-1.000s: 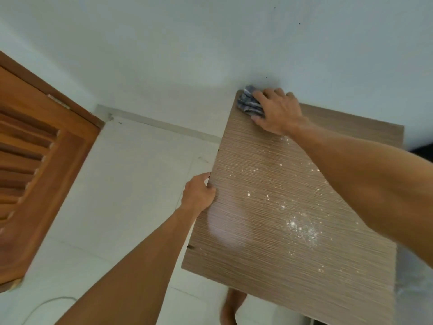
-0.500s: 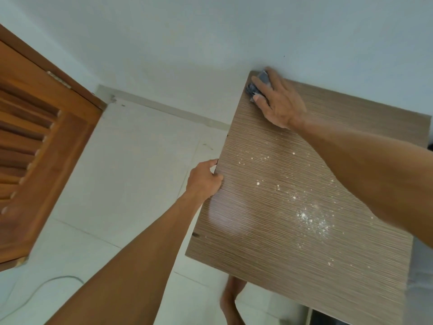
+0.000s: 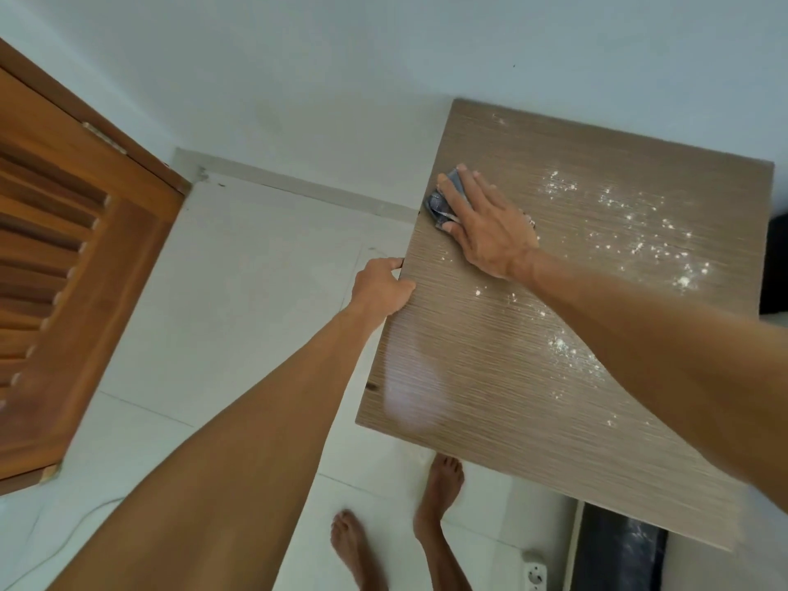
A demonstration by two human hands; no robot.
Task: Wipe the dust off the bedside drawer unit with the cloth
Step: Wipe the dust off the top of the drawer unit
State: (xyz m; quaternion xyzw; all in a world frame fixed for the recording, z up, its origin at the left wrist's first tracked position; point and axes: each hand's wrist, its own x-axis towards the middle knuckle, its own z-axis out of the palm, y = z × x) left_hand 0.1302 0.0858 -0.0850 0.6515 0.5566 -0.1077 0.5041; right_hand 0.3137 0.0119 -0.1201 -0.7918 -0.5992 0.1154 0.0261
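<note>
The bedside drawer unit's brown wood-grain top (image 3: 490,377) fills the right half of the view, seen from above. White dust specks (image 3: 639,232) lie scattered over its far right and middle. My right hand (image 3: 486,223) lies flat on the top near the left edge, pressing a small grey-blue cloth (image 3: 441,202) that shows only under the fingertips. My left hand (image 3: 381,287) grips the unit's left edge, thumb on top, a little nearer to me than the cloth.
A white wall stands behind the unit. A louvred wooden door (image 3: 64,270) is at the left. The floor is pale tile (image 3: 256,292), with my bare feet (image 3: 439,492) below the unit's front edge. A white power strip (image 3: 533,573) lies at the bottom right.
My right hand has slid the cloth from the far left corner toward me along the left edge. The view has dropped, showing more dust at the right. My left hand holds the same edge.
</note>
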